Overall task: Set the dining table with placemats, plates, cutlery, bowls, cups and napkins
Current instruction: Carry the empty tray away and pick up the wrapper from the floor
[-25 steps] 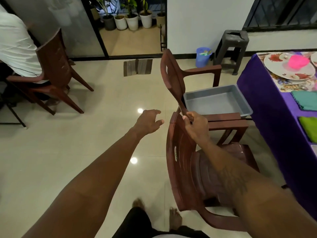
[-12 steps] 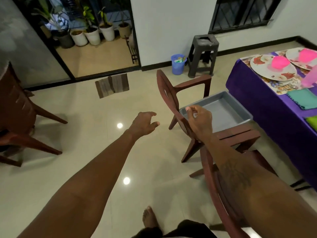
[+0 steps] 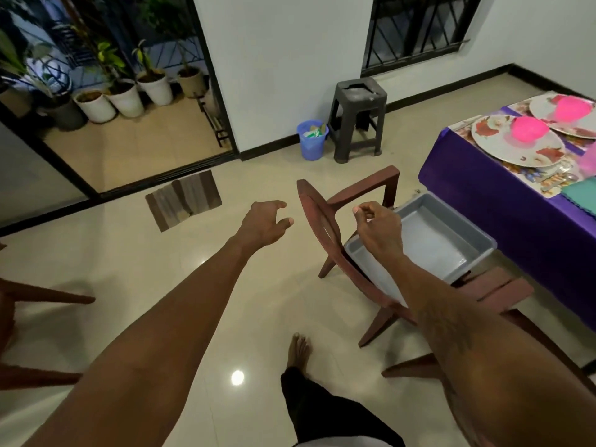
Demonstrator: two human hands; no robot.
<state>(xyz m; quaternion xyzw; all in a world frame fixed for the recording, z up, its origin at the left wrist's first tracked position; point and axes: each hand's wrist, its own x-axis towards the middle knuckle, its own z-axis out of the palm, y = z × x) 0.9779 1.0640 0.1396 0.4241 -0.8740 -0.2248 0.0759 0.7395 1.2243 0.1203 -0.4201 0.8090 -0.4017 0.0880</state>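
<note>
The dining table (image 3: 483, 195) with a purple cloth stands at the right edge. On it lie floral placemats (image 3: 545, 182), two flowered plates (image 3: 516, 150), each bearing a pink bowl (image 3: 529, 129), and a teal napkin (image 3: 580, 193). An empty grey tray (image 3: 432, 240) rests on the seat of a brown chair (image 3: 322, 221). My right hand (image 3: 377, 227) hovers over the tray's near corner with curled fingers and holds nothing. My left hand (image 3: 263, 222) hangs in the air left of the chair back, fingers loose and empty.
A second brown chair (image 3: 496, 285) stands under my right forearm, beside the table. A dark stool (image 3: 358, 114) and a blue bin (image 3: 312, 138) stand by the wall. A doormat (image 3: 183, 200) lies before the door with potted plants (image 3: 125, 98). Another chair (image 3: 32, 295) is at left.
My right hand let go of the nearer chair's back and rose over the grey tray. The view swung up and right, bringing more of the table in.
</note>
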